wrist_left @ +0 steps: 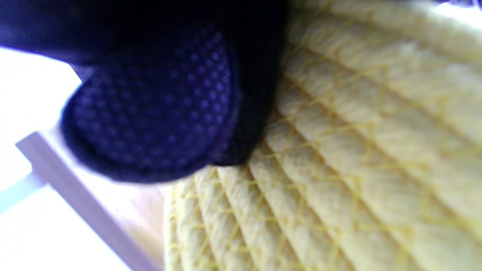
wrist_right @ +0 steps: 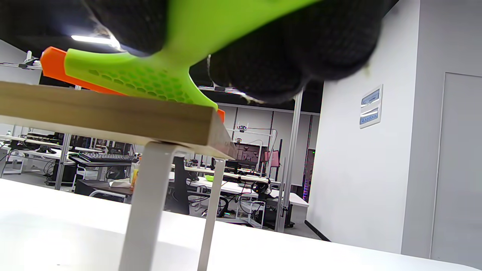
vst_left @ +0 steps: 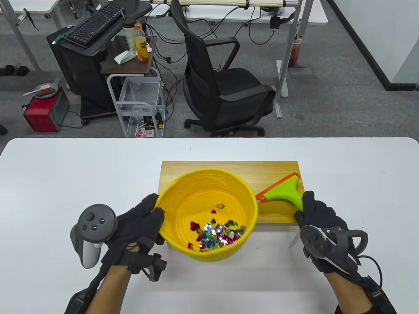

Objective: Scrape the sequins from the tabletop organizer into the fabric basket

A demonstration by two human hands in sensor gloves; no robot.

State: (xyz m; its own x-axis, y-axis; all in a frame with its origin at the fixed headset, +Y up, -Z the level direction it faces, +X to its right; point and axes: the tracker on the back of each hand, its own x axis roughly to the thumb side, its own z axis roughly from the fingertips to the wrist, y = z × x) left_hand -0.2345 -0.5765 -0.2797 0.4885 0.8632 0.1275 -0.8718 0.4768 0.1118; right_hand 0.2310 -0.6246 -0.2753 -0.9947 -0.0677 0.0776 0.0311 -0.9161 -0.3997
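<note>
A yellow woven fabric basket [vst_left: 206,199] is tilted toward me at the front left of the wooden tabletop organizer [vst_left: 229,170]. Several shiny coloured sequins [vst_left: 216,234] lie in the basket's lower side. My left hand [vst_left: 144,222] grips the basket's left wall; the left wrist view shows gloved fingertips [wrist_left: 158,109] pressed on the basket's weave [wrist_left: 339,158]. My right hand [vst_left: 314,212] holds the handle of a green scraper with an orange blade [vst_left: 281,191]. The scraper lies on the organizer's top, blade edge close to the basket rim. In the right wrist view the scraper [wrist_right: 150,75] rests on the wooden board [wrist_right: 113,113].
The organizer stands on thin white legs [wrist_right: 145,210] on the white table [vst_left: 65,183]. Beyond the table's far edge are a black office chair [vst_left: 222,81] and a white wire cart [vst_left: 140,104].
</note>
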